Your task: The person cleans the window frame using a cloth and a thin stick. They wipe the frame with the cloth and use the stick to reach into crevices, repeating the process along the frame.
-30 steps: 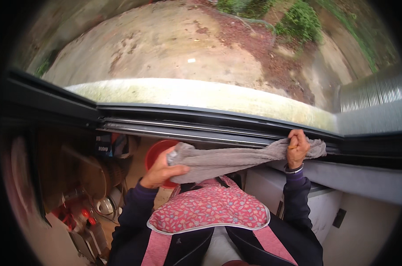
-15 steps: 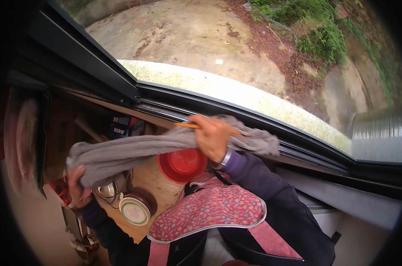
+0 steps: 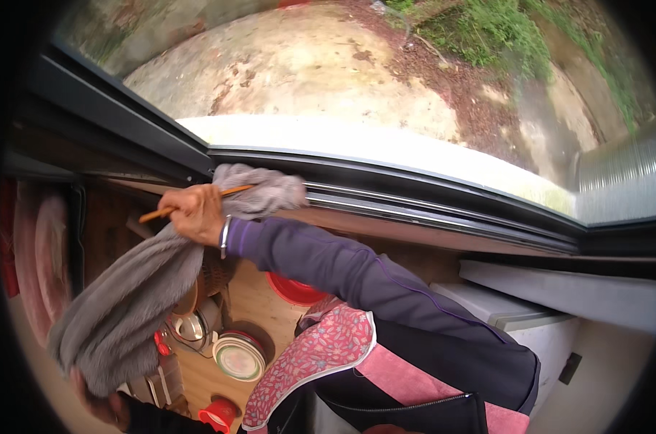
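A long grey cloth with a soft, folded surface stretches from the window track down to the lower left. My right hand is closed round its upper part, together with a thin orange-brown stick that pokes out on both sides of the fist. The bunched end of the cloth lies beyond the fist, over the window track. At the lower left my left hand grips the cloth's other end; the cloth and the dim picture rim hide part of its fingers.
Below the window, a wooden surface bears a red basin half behind my right arm, stacked lidded containers, a metal pot and a red cup. A white cabinet stands at the right.
My right hand has moved left along the window with the stick and cloth. My left hand has dropped toward the lower left, so the cloth now slants downward. The view has shifted slightly.
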`<state>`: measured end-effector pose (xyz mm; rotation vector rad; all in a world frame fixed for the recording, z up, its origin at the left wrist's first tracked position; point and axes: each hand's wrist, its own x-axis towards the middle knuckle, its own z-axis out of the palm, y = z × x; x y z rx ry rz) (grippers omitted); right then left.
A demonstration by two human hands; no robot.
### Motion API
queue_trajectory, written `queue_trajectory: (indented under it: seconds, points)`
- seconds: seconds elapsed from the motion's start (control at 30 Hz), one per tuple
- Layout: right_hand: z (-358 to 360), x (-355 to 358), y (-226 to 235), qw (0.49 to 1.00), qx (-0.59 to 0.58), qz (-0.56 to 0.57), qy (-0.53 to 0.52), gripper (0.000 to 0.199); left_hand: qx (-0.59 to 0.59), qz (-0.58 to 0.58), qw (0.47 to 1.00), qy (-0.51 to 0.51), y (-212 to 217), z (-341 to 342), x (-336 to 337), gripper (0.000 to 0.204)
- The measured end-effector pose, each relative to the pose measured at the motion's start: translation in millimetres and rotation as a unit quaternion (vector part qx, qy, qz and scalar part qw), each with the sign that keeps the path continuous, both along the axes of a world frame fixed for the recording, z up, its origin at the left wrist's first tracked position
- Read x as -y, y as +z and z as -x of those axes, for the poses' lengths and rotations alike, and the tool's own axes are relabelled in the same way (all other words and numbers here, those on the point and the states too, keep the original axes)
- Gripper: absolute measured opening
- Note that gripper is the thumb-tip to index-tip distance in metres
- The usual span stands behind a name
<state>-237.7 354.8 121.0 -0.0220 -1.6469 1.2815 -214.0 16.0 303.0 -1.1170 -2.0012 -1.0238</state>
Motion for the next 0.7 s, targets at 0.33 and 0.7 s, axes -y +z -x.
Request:
queue_trajectory:
  seconds: [0.33, 0.7]
  points:
    - [-59.3, -27.9, 51.6, 0.954, -0.218, 0.188, 0.080, 0.011, 0.095, -0.218, 0.967, -0.091, 13.8, -13.7, -41.1, 0.047]
    - [-229.9, -114.2, 83.8, 0.943, -0.227, -0.209, -0.126, 0.011, 0.390, -0.293, 0.759, -0.432, -0.3, -1.6, -172.4, 0.042]
